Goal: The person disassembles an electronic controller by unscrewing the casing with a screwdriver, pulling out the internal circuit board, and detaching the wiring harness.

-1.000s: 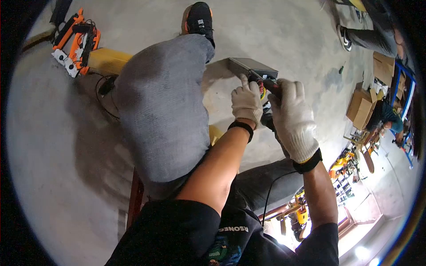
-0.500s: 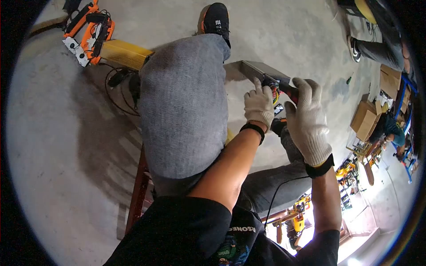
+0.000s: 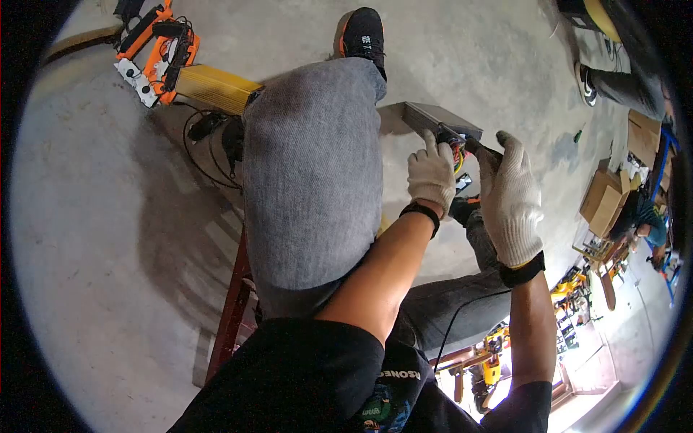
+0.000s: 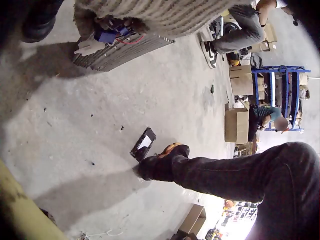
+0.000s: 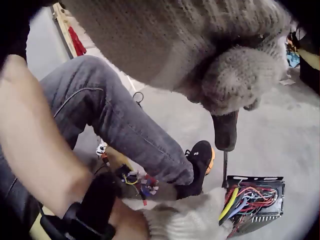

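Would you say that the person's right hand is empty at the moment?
No, the right hand grips a screwdriver by its dark handle, with the shaft pointing down towards the open metal box.

Off-white, rib-knit gloves (image 3: 432,180) cover the left grip (image 3: 431,170) and right grip (image 3: 511,203). Behind each grip: black wrist strap (image 3: 523,272); a thin black cable (image 3: 452,317) trails from the right one. Nearer the body: black short-sleeved shirt (image 3: 289,368), pale lettering (image 3: 406,375), green-and-blue print (image 3: 379,405). Left of the grips: grey denim trousers (image 3: 314,180). Farther ahead: black, orange-trimmed shoe (image 3: 364,36), white-lettered.
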`<state>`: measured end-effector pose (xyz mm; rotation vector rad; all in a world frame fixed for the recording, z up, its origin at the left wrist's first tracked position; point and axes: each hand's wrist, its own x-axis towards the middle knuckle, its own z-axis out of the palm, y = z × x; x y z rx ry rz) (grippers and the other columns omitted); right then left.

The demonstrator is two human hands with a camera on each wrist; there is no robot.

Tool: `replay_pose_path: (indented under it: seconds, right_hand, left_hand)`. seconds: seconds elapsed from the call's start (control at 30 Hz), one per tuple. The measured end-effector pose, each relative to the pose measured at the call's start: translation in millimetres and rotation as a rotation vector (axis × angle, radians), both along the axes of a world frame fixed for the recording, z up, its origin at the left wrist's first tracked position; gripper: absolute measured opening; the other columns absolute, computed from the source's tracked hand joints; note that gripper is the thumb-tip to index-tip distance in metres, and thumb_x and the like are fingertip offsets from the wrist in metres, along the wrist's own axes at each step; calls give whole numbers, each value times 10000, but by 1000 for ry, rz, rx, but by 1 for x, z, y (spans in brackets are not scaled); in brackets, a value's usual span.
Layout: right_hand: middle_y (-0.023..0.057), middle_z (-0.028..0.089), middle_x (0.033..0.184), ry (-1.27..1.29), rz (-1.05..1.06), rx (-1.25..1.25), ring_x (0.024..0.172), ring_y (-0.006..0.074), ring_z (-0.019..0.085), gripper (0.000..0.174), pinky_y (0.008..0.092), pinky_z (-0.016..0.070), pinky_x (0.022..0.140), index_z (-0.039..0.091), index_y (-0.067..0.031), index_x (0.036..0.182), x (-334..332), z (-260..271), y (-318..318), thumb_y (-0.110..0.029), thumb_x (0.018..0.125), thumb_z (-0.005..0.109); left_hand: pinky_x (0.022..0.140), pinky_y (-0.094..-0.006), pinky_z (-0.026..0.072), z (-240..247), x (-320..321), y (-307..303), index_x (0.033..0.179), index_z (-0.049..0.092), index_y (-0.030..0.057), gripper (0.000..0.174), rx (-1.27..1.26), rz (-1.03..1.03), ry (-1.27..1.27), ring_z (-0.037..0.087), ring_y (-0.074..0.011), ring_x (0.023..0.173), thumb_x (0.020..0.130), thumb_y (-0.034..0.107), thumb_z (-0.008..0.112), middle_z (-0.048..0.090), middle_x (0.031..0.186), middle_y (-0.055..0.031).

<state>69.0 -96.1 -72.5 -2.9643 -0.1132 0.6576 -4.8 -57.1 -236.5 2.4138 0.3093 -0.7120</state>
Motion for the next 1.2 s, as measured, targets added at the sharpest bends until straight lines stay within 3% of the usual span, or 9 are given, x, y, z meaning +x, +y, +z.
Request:
replay_pose_path:
  seconds: [0.2, 0.3, 0.53, 0.63, 0.77, 0.83, 0.97, 1.13, 1.2]
  right_hand:
    - [248, 609, 1243, -93, 395, 149, 1031, 431, 686, 447, 498, 585, 815, 493, -62, 1384, 3, 0, -10, -185, 993, 671]
    - [237, 582, 1279, 78, -65, 41, 1078, 443, 661, 482, 498, 581, 849, 507, -59, 1358, 1, -1, -3, -43, 910, 686]
    - [257, 583, 1262, -27, 335, 125, 1075, 435, 667, 442, 487, 582, 859, 511, -44, 1351, 5, 5, -10, -115, 954, 690]
    - [220, 570, 1285, 46, -55, 45, 1070, 446, 655, 468, 495, 579, 851, 519, -53, 1328, 0, 0, -4, -19, 892, 684]
    - [214, 582, 1272, -27, 50, 135, 1054, 450, 665, 450, 504, 579, 826, 521, -60, 1331, -1, 7, -2, -31, 909, 676]
    - [227, 597, 1241, -105, 342, 114, 1033, 444, 689, 437, 504, 585, 804, 508, -46, 1367, 0, 2, -10, -133, 975, 680]
    - [221, 590, 1253, 46, -80, 57, 1075, 430, 673, 498, 496, 583, 844, 499, -54, 1388, -1, 0, -5, -57, 924, 679]
    - [267, 665, 1192, -133, 370, 135, 976, 453, 706, 438, 505, 585, 798, 492, -48, 1395, 0, -1, -11, -201, 1015, 649]
    - [262, 633, 1229, -16, 143, 91, 1011, 454, 694, 453, 507, 583, 808, 493, -51, 1388, -2, 2, -5, -142, 980, 668]
  left_hand:
    - [950, -421, 493, -1, -1, 0, 1198, 598, 111, 271, 3, -5, -7, 681, -271, 1058, 962, 246, 605, 473, 1573, -199]
    - [946, -422, 497, -2, 0, -1, 1197, 599, 110, 274, 8, -1, -5, 684, -269, 1054, 959, 246, 610, 478, 1567, -199]
    - [926, -424, 512, -4, -3, -1, 1192, 595, 111, 290, 34, -22, -46, 696, -271, 1022, 947, 262, 633, 504, 1528, -205]
    - [923, -426, 514, -5, -3, -2, 1197, 591, 108, 301, 47, -8, -47, 697, -276, 1018, 942, 262, 637, 505, 1524, -207]
    - [926, -428, 513, -5, -3, -3, 1200, 590, 109, 306, 49, -9, -61, 697, -278, 1023, 940, 263, 638, 510, 1520, -205]
    - [928, -426, 514, -4, -4, -4, 1198, 591, 114, 300, 59, -20, -48, 697, -278, 1029, 943, 266, 633, 522, 1508, -203]
    - [922, -423, 515, -7, -6, -4, 1186, 595, 115, 282, 70, -6, -76, 696, -279, 1031, 948, 262, 626, 533, 1497, -205]
    - [913, -420, 516, -6, -3, -3, 1188, 602, 113, 292, 35, -20, -34, 692, -277, 1020, 949, 278, 627, 534, 1499, -205]
    - [909, -419, 516, -6, -4, -3, 1188, 602, 113, 291, 50, -17, -52, 691, -275, 1016, 950, 279, 628, 534, 1500, -205]
